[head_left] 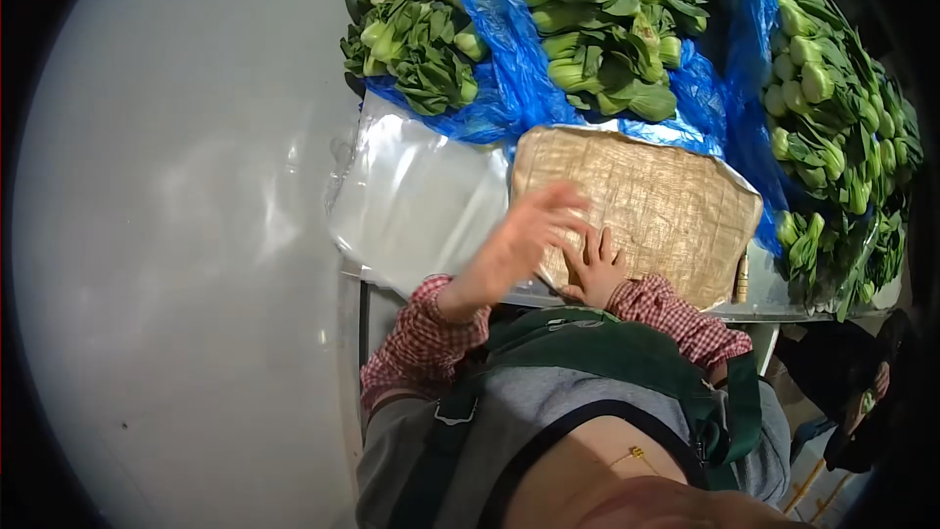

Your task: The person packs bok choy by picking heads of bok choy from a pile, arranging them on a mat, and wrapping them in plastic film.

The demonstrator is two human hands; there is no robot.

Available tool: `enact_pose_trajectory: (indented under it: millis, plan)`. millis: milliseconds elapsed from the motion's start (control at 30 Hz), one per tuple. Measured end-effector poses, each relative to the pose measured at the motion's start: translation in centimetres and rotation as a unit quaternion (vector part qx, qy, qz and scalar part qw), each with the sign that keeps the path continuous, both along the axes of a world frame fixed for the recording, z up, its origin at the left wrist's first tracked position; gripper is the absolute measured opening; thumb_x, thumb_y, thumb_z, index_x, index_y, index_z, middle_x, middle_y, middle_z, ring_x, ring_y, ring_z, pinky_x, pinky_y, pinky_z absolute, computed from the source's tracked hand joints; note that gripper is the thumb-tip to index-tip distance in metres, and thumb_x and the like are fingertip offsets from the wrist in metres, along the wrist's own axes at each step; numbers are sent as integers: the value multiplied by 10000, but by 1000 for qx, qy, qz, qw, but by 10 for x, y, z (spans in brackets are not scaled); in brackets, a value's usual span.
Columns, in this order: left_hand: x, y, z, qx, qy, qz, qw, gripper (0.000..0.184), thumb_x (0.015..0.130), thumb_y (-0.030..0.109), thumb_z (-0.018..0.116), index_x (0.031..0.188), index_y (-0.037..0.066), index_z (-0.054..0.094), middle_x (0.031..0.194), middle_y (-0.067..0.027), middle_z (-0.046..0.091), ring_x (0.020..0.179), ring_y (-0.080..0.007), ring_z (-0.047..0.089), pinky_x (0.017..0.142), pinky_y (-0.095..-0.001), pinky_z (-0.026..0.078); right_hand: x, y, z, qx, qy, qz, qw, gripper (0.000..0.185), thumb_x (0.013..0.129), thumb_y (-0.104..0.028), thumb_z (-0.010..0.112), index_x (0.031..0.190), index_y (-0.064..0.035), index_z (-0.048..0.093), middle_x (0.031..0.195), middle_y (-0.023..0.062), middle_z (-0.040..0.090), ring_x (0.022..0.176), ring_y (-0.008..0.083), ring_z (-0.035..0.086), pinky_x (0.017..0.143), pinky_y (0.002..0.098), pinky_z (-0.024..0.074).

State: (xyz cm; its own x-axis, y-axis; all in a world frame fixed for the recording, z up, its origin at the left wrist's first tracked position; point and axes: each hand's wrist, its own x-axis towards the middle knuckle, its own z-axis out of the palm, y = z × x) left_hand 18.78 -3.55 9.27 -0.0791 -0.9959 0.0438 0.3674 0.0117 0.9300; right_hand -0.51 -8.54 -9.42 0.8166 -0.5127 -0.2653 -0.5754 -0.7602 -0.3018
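My left hand [524, 243] hangs over the left edge of a tan woven mat [666, 206], its fingers apart and slightly blurred, with nothing in it. Spread flat near the mat's lower left edge is my right hand [595, 272]. A stack of clear plastic bags [421, 196] lies left of the mat. Leafy green bok choy sits behind the bags [416, 39] and behind the mat [627, 29], on blue plastic [509, 49].
More bok choy [813, 88] is piled at the right, beside blue plastic. A small cylindrical object [742, 277] lies by the mat's right edge. A pale smooth surface [186, 235] spans the left. Another person [842, 382] is partly visible at the lower right.
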Motion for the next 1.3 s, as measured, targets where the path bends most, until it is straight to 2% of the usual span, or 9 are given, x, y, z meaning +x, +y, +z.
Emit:
enact_pose_trajectory:
  millis: [133,233,300,367,467,733,1033,1133,1300]
  plan:
    - [42,-9,-75,50,-252,174,951,513,805,200,579,1253,60,369,1180,-92,477,1060,-199,470,876,-325,358,35,-62,45,233,97,101,962,433,784,-442,496,1160,-226,506,1104,189,541,1038,315,513,833,608,336]
    - [29,-40,-133,-35,-391,109,913,471,796,182,560,1223,57,407,1162,-121,486,1076,-250,456,903,-374,345,79,-159,70,-64,-182,15,981,282,741,-221,582,1013,-149,593,660,92,579,544,279,560,501,378,449]
    - [16,-54,-167,-67,-466,83,878,481,792,225,560,1216,51,412,1170,-146,475,1105,-286,432,922,-424,334,131,-224,104,-163,-332,21,929,150,730,-70,540,877,-85,567,664,120,539,588,312,544,511,382,439]
    - [8,-59,-198,-106,-703,-102,696,501,765,273,570,1219,109,437,1245,-111,424,1181,-282,357,922,-529,280,186,-266,130,-203,-266,76,939,282,713,-56,547,991,-90,516,850,133,532,676,332,544,557,397,440]
    - [9,-53,-230,-141,-703,-34,696,535,751,333,558,1224,114,438,1286,-88,386,1221,-271,300,921,-565,247,262,-310,133,-406,-143,190,882,473,740,-44,500,1193,-139,405,1038,122,473,922,334,518,787,531,382]
    - [12,-57,-218,-106,-673,-33,731,588,748,328,559,1264,107,384,1348,-69,307,1260,-259,237,943,-568,215,309,-342,134,-313,101,152,932,1060,616,-57,695,1381,-249,-13,1203,64,415,1146,296,371,958,633,206]
    - [15,-56,-201,-103,-666,-42,737,553,754,239,615,1242,83,408,1310,-106,356,1203,-281,329,940,-511,283,220,-311,177,-321,-10,262,910,1079,582,-111,747,1384,-202,31,1254,76,400,1103,237,429,966,586,255]
    - [20,-61,-191,-8,-329,112,938,441,760,171,603,1160,44,465,1144,-128,493,1058,-336,446,914,-437,338,158,-273,204,34,-330,172,927,1010,604,-79,730,1377,-116,81,1266,107,403,1120,253,428,972,512,309]
    - [53,-84,-119,13,-49,277,959,304,875,165,491,1110,-27,473,999,-117,562,934,-196,541,811,-295,435,74,-199,173,610,-526,69,588,856,663,-176,706,1339,-38,199,1248,157,424,1145,296,422,950,432,371]
